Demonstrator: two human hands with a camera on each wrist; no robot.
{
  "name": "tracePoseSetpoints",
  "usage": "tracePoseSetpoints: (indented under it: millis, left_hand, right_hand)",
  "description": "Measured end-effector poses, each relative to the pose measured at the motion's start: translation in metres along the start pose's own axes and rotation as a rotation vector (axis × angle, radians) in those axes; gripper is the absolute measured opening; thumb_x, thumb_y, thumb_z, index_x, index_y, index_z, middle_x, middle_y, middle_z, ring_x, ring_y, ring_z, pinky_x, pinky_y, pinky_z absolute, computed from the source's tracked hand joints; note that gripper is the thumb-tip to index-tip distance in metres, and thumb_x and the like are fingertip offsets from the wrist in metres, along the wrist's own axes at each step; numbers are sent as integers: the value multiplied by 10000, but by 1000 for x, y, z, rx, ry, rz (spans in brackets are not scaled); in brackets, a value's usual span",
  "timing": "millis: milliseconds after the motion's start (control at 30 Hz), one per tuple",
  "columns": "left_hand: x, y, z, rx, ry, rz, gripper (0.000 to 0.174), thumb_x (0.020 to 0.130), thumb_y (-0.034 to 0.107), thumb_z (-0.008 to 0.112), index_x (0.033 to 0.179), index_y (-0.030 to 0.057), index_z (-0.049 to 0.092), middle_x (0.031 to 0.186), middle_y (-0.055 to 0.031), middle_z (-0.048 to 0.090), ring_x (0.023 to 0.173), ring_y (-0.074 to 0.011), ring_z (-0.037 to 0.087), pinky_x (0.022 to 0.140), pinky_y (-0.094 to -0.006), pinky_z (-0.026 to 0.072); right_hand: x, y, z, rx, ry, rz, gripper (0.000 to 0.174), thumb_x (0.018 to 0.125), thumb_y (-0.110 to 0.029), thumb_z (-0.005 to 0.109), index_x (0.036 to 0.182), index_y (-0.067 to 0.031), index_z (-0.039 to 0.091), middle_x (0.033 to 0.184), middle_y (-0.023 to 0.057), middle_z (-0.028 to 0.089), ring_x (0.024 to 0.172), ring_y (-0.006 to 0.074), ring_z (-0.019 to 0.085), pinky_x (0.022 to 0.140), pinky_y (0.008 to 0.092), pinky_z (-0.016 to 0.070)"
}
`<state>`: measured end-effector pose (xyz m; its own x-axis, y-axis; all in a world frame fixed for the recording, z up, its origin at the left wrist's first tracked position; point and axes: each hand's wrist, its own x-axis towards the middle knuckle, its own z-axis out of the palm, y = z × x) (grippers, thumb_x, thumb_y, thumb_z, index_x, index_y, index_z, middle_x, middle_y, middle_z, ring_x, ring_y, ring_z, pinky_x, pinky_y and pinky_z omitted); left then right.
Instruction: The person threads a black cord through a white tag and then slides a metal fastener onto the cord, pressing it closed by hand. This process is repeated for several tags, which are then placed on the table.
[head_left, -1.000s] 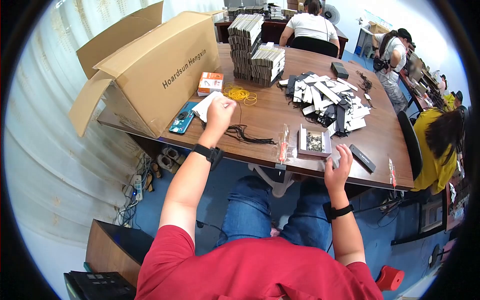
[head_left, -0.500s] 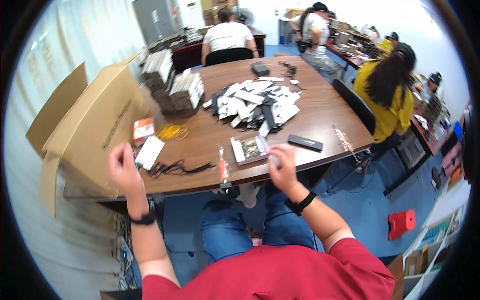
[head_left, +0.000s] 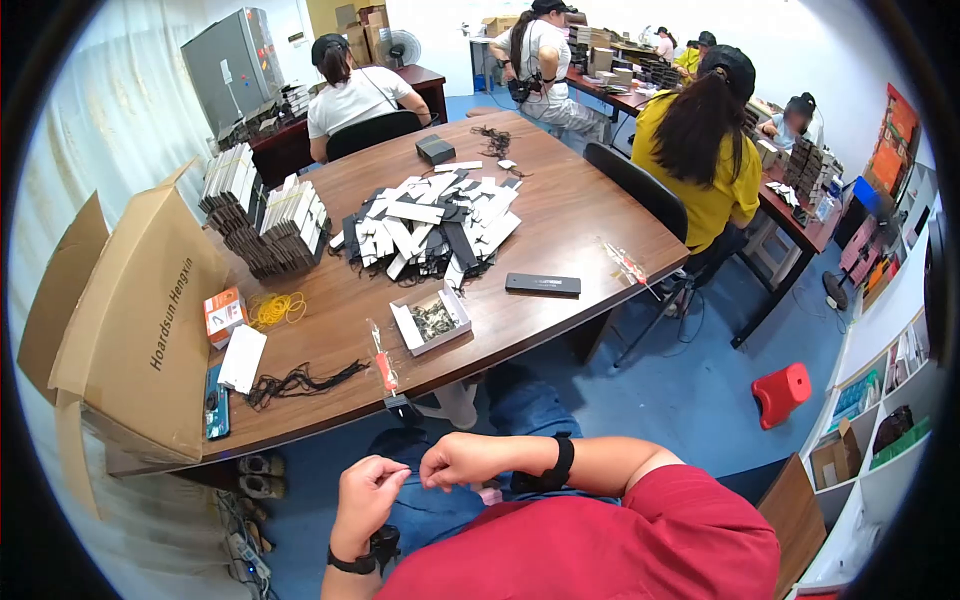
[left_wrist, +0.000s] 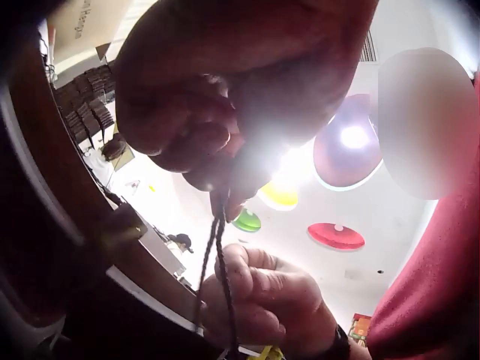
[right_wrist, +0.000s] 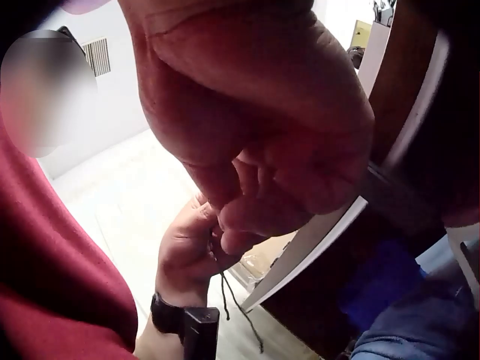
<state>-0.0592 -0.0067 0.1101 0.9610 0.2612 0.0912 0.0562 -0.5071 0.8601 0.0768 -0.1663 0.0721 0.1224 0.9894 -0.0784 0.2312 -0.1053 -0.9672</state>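
Note:
Above my lap, off the table's front edge, my two hands are close together. My left hand (head_left: 365, 500) pinches a thin black cord (left_wrist: 224, 277) between thumb and fingers, two strands hanging down from the fingertips. With its fingers curled and thumb drawn in, my right hand (head_left: 470, 460) is right at the left fingertips; I cannot tell whether anything is between its fingers. On the table, more black cords (head_left: 300, 385) lie in a loose bundle. A small open box (head_left: 450, 335) contains many small dark pieces.
A heap of black and white strips (head_left: 410, 225) covers the table's middle. Stacked bundles (head_left: 270, 225) and a large carton (head_left: 150, 330) stand left. Nearby are a white card (head_left: 243, 358), a blue phone (head_left: 217, 405), yellow bands (head_left: 278, 309) and a black case (head_left: 542, 285). Other people sit beyond.
My left hand has left the white card and cords, and my right hand the small box; both have come together over my lap. The head view has turned right.

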Motion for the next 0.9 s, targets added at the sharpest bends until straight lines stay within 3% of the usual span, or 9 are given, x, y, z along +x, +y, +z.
tracePoseSetpoints:
  millis: [33, 133, 167, 267, 367, 533, 600, 700, 900]
  left_hand:
    - [-2, -3, -2, -43, 32, -30, 66, 730, -8, 697, 792, -14, 676, 682, -73, 604, 609, -144, 571, 556, -266, 443]
    - [0, -11, -9, -44, 105, 103, 63, 717, -24, 696, 775, -5, 681, 713, -58, 589, 663, -151, 562, 592, -256, 437]
    - [-1, -11, -7, 28, 125, 123, 84, 688, -6, 708, 767, 13, 685, 760, -70, 571, 746, -194, 559, 654, -291, 441]
    - [4, -14, 3, 149, 103, 298, 112, 662, 50, 735, 756, 30, 677, 818, -73, 541, 824, -228, 534, 732, -328, 433]
    - [4, -25, 3, 146, 77, 304, 105, 684, 68, 732, 765, 39, 671, 844, -71, 552, 853, -226, 548, 762, -327, 440]
    - [-9, -38, 1, -197, 26, 135, 47, 780, 38, 693, 780, 26, 648, 932, -81, 622, 905, -195, 591, 812, -308, 461]
    - [-11, -45, -6, -262, 32, 126, 34, 818, 23, 662, 813, 9, 631, 963, -98, 644, 912, -186, 613, 830, -302, 477]
    - [-15, -56, -7, -731, 28, -137, 26, 860, 19, 626, 861, -4, 614, 941, -116, 660, 873, -189, 642, 829, -300, 501]
    - [-14, -69, -11, -812, 65, -162, 25, 878, 20, 606, 889, -3, 604, 852, -108, 669, 730, -150, 628, 703, -275, 516]
  right_hand:
    - [2, 2, -6, -68, -148, 92, 243, 872, -147, 623, 1090, -39, 619, 862, 53, 659, 699, 98, 574, 641, 286, 497]
    - [2, -3, 0, -64, 169, -273, 415, 861, -134, 647, 1250, -53, 527, 1077, 83, 613, 805, 102, 574, 664, 279, 512]
    - [2, -11, 0, 175, 111, -110, 596, 817, -158, 707, 1323, -18, 425, 1209, 147, 550, 839, 124, 586, 730, 267, 501]
    - [11, -15, 6, 333, 31, -31, 536, 857, -128, 668, 1317, 0, 425, 1042, 115, 637, 726, 116, 594, 635, 262, 518]
    - [14, -19, 4, 356, 57, 186, 247, 887, -159, 654, 1087, -16, 627, 790, 48, 669, 631, 71, 581, 542, 212, 467]
    - [11, -2, 2, 33, 81, 86, 168, 913, -127, 596, 994, -2, 674, 789, 57, 684, 607, 88, 612, 558, 231, 494]
    - [8, 0, -3, 155, 66, 165, 171, 928, -112, 570, 983, 13, 674, 771, 55, 677, 602, 88, 609, 551, 229, 491]
    - [5, 1, -15, 255, 116, 156, 158, 931, -73, 552, 969, 22, 673, 759, 46, 661, 607, 88, 592, 565, 220, 487]
    - [-2, -5, -35, 228, 311, 177, 155, 913, -105, 593, 929, 19, 685, 752, 25, 638, 599, 70, 561, 552, 220, 468]
